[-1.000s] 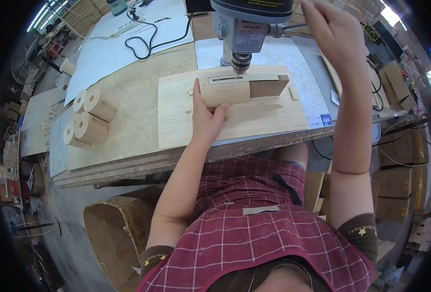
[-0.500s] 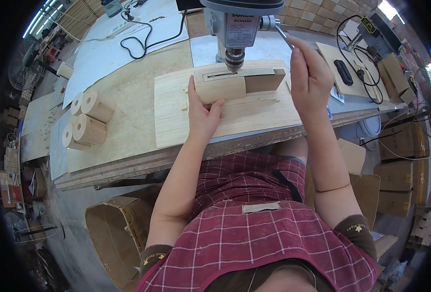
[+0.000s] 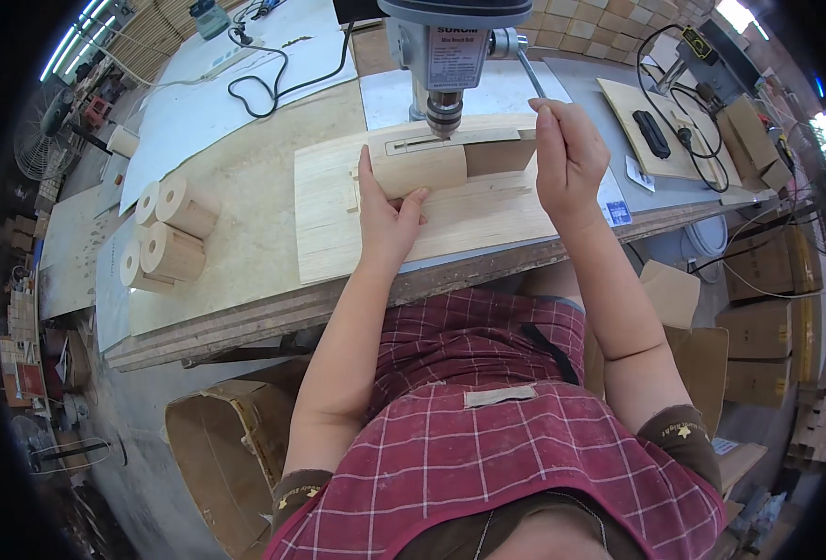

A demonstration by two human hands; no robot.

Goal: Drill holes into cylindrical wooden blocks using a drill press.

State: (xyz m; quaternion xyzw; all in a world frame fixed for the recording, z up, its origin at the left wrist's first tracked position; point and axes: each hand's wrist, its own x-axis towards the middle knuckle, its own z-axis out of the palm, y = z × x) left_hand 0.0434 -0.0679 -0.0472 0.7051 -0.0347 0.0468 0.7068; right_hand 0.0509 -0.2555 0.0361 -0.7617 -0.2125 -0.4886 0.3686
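Note:
My left hand (image 3: 390, 224) grips a pale wooden cylinder (image 3: 420, 172) lying on its side, thumb on the near face and fingers at its left end. A flat strip with a long narrow slot (image 3: 413, 145) lies along its top, and a darker brown block (image 3: 499, 159) adjoins its right end. Above them stands a bench drill (image 3: 455, 58); its chuck (image 3: 444, 114) points down close over the slot, and I cannot make out the bit. My right hand (image 3: 570, 161) is closed round the drill's feed lever (image 3: 531, 73). A pale wooden board (image 3: 338, 245) lies underneath.
Several bored wooden cylinders (image 3: 172, 250) rest on their sides at the left of the table. A black cable (image 3: 278, 91) curls behind them. At right, a board (image 3: 618, 103) carries a black oblong thing (image 3: 651, 134) and a cable. A cardboard box (image 3: 217, 448) stands on the floor.
My right hand has come down toward me and slightly left, swinging the lever lower. My left hand and the wooden cylinder stay almost where they were.

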